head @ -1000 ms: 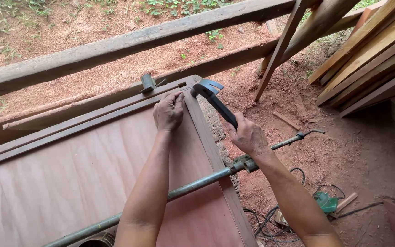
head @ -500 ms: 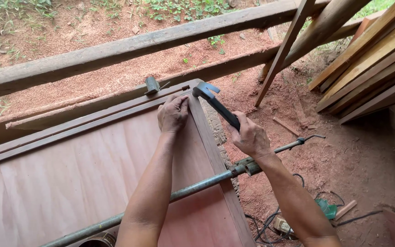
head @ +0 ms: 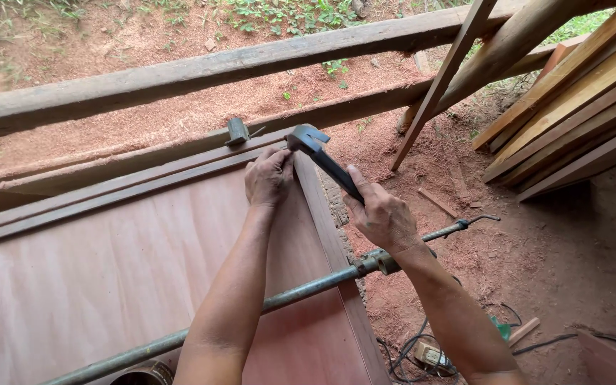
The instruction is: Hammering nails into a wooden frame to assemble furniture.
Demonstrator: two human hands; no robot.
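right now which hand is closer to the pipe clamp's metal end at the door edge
The right hand. It holds the hammer just above the pipe clamp's metal end, its wrist nearly over it. The left hand rests farther up, near the door frame corner.

Your left hand (head: 269,177) covered the corner of the wooden panel (head: 108,285), so you could not see what your fingers pressed there. Your right hand (head: 383,214) hid the hammer (head: 322,157) handle's lower end. Below the panel, the picture's edge cut off the long metal pipe (head: 286,296) and both your elbows.
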